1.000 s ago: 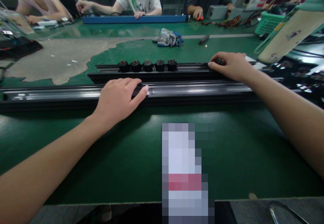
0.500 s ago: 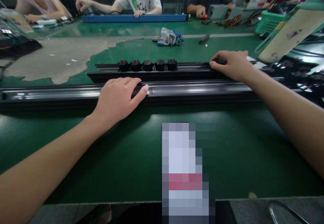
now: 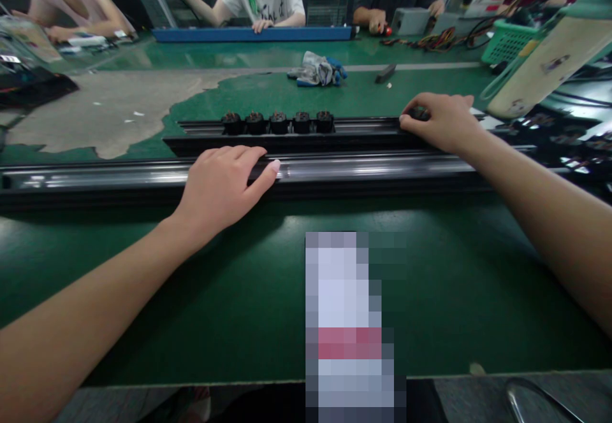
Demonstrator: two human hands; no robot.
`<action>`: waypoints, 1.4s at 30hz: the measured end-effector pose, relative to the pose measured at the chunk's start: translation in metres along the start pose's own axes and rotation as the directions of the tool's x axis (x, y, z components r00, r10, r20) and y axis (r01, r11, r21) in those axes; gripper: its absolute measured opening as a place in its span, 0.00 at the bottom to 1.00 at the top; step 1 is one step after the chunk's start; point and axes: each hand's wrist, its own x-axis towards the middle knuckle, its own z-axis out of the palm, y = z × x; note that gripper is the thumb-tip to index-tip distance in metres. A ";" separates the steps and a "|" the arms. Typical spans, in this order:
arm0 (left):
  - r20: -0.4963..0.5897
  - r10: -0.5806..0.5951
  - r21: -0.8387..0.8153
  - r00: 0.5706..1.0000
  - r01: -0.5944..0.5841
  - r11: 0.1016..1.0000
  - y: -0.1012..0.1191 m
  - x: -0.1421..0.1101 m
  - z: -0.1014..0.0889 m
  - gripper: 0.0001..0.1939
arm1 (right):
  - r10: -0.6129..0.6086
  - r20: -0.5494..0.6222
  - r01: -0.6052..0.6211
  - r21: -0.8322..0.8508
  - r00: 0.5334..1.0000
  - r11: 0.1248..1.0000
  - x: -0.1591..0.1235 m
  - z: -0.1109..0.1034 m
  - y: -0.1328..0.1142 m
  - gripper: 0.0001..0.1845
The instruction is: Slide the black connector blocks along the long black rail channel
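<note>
My left hand [image 3: 224,184] lies flat on a long black metal rail [image 3: 358,168] that runs across the green table, fingers together, thumb out to the right. Behind it sits a second black rail [image 3: 363,131] with several small black sockets [image 3: 278,122] seated in a row. My right hand [image 3: 442,120] rests on that far rail's right part, fingers curled over a small black socket [image 3: 419,113] that is mostly hidden under them.
Grey and blue gloves [image 3: 318,70] lie mid-table. A long blue strip [image 3: 253,33] lies in front of people seated across. A green basket [image 3: 507,41] and a tilted beige box [image 3: 540,69] stand at the right. The mat is worn bare [image 3: 105,107] at the left.
My right hand has slid a little to the right along the far rail. A person across the table has raised an arm. My left hand has stayed put.
</note>
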 end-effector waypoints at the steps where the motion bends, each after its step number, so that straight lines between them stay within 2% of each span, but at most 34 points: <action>1: -0.003 0.000 -0.002 1.000 0.000 1.000 0.000 0.000 0.000 0.35 | 0.004 -0.005 -0.004 0.001 1.000 1.000 0.000 0.000 0.000 0.23; 9: 0.000 0.001 0.007 1.000 -0.001 1.000 0.001 0.000 0.000 0.35 | 0.014 0.018 -0.014 -0.020 1.000 1.000 -0.001 -0.003 -0.002 0.24; 18: -0.002 -0.003 0.024 1.000 0.003 1.000 0.000 0.000 0.000 0.35 | 0.017 -0.033 -0.018 -0.011 0.999 1.000 0.002 0.003 0.004 0.24; 32: 0.004 -0.007 0.025 1.000 0.007 1.000 0.000 0.000 0.000 0.35 | 0.063 -0.039 -0.066 -0.063 0.997 0.996 -0.001 0.000 -0.001 0.23; 42: 0.011 0.000 0.013 1.000 0.000 1.000 0.000 0.001 0.000 0.36 | 0.081 -0.067 -0.086 -0.078 0.994 0.993 0.004 0.007 0.005 0.21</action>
